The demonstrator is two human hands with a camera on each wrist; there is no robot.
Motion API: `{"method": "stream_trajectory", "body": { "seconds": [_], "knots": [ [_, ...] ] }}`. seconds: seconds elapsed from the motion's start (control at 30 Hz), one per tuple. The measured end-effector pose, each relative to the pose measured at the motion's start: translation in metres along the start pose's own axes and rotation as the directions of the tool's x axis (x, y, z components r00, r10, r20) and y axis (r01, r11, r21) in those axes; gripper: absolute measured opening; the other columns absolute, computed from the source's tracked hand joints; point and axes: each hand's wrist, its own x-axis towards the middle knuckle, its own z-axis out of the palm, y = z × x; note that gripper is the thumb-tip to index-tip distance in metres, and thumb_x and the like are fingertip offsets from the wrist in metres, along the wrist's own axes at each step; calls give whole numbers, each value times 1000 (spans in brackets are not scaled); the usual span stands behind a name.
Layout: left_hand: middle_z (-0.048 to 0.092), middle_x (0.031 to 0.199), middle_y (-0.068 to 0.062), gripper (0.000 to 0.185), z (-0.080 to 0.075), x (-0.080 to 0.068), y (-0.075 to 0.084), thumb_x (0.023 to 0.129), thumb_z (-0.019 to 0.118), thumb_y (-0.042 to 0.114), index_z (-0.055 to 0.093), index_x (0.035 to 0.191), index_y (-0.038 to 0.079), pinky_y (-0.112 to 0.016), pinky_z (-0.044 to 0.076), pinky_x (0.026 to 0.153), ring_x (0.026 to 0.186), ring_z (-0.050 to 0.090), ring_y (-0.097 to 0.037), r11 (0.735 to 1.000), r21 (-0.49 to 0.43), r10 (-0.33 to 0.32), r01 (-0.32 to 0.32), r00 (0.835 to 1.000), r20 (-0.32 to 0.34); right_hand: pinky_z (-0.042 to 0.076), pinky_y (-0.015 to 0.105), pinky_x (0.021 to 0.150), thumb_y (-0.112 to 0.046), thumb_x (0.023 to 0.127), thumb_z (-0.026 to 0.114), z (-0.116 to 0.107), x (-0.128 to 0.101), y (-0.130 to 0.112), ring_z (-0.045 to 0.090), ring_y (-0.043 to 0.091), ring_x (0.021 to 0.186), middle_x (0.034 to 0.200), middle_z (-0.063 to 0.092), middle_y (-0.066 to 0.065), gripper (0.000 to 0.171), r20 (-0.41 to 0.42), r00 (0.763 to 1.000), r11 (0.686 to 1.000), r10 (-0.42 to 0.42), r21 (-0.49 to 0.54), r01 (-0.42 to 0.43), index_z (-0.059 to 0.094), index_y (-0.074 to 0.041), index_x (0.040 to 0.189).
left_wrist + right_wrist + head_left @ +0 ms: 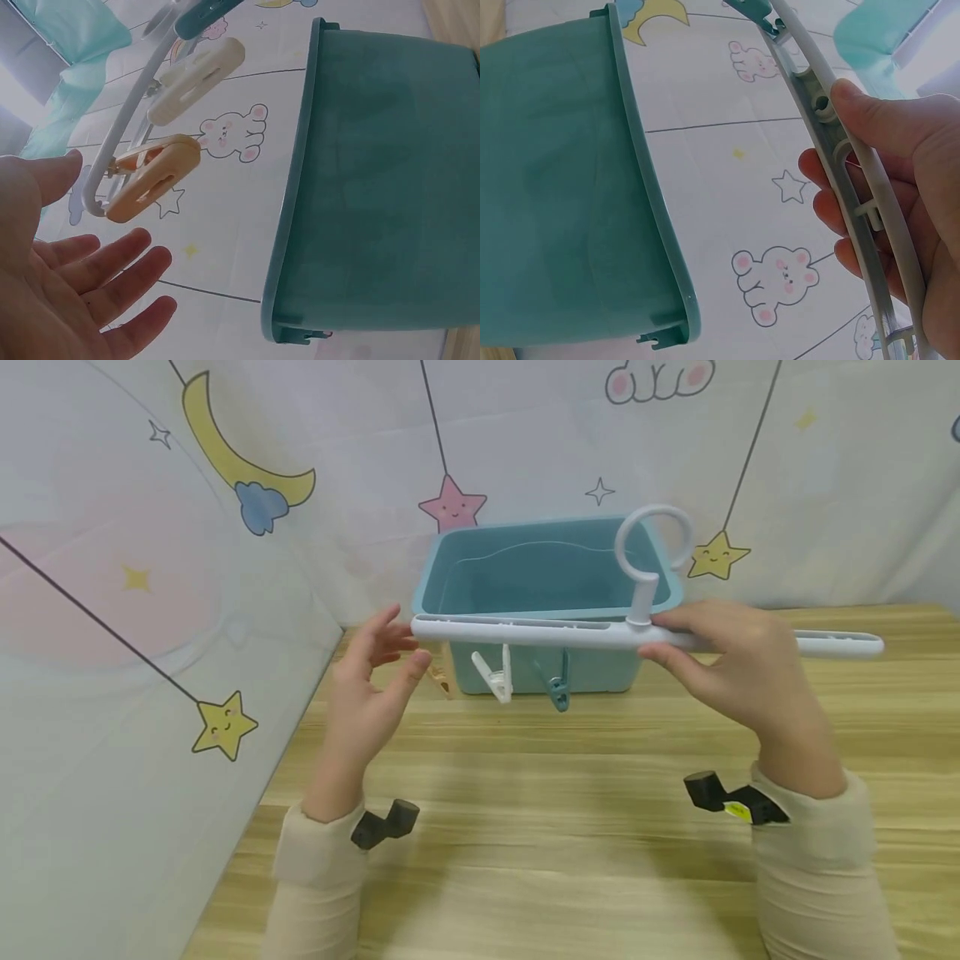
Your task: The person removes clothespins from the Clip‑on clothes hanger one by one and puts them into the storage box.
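A white hanger bar [525, 631] with a ring hook [654, 539] is held level in front of a teal bin [547, 668]. My right hand [660, 637] grips the bar just right of the hook, thumb under and fingers over. In the right wrist view the right hand [840, 150] wraps the bar [810, 82]. My left hand [401, 643] is open beside the bar's left end, apart from it. A white peg [495, 675] and a teal peg [557, 687] hang below the bar. The left wrist view shows the open left hand [97, 255] under an orange peg [154, 176] and a cream peg [196, 80].
The bin [382, 187] stands on a wooden table [570, 827] against a cartoon-printed backdrop [150, 568] that closes off the left and rear. Its inside looks empty from the head view. Bare table lies between my arms and the bin.
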Motion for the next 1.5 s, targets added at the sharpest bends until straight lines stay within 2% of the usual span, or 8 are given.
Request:
{"method": "stream_trajectory", "body": {
  "seconds": [0.13,0.33,0.5,0.57,0.67,0.8,1.03,1.5],
  "knots": [
    [64,114,-22,59,5,1,-5,90,66,35,50,134,-1,-30,46,91,103,62,-28,997,-69,-39,41,999,22,38,4,79,-56,88,60,-2,0,1,63,23,68,77,71,13,62,-3,1000,1000,2,17,-2,74,4,87],
    [64,106,-23,41,16,1,-6,89,68,6,55,126,-6,-24,48,87,92,58,-11,988,-140,-51,58,997,53,38,5,77,-56,88,61,-4,-1,2,61,20,68,76,71,13,62,-4,1000,1000,11,21,-11,73,4,87],
    [62,99,-14,48,21,0,-7,89,67,28,57,120,-8,-21,49,79,84,57,-8,973,-222,-52,64,997,60,38,5,77,-57,87,61,-5,-1,2,61,19,69,76,71,14,63,-5,1000,1000,20,17,-20,73,4,87],
    [63,97,-4,53,23,-1,-7,88,66,33,57,118,-9,-19,49,72,79,57,-8,960,-270,-63,79,996,70,38,5,77,-57,87,61,-5,-1,3,61,17,70,76,71,13,63,-6,1000,1000,22,20,-22,73,4,87],
    [66,94,7,47,24,-1,-8,90,66,27,57,115,-11,-19,47,65,76,57,-10,931,-346,-86,115,991,98,38,5,77,-57,87,62,-5,-1,2,60,14,72,76,71,13,62,-6,1000,999,21,28,-21,74,4,87],
    [70,92,8,42,23,-2,-7,91,66,24,57,110,-12,-21,50,68,79,63,-11,894,-414,-121,171,982,146,39,6,77,-57,87,62,-5,-1,1,60,8,75,77,71,13,62,-4,1000,999,21,42,-21,74,4,87],
    [71,89,1,29,23,-3,-9,92,65,20,59,104,-6,-26,54,73,77,66,-15,843,-490,-129,224,967,221,39,6,76,-56,86,62,-5,-1,1,58,1,76,76,70,12,61,3,1000,998,22,63,-22,73,4,87],
    [70,81,0,7,21,-3,-9,92,66,17,66,98,14,-25,54,67,73,67,-16,821,-520,-131,236,964,230,38,5,76,-57,87,62,-5,-1,1,57,-1,77,76,70,13,62,4,1000,998,28,51,-28,73,4,87]
  ]
}}
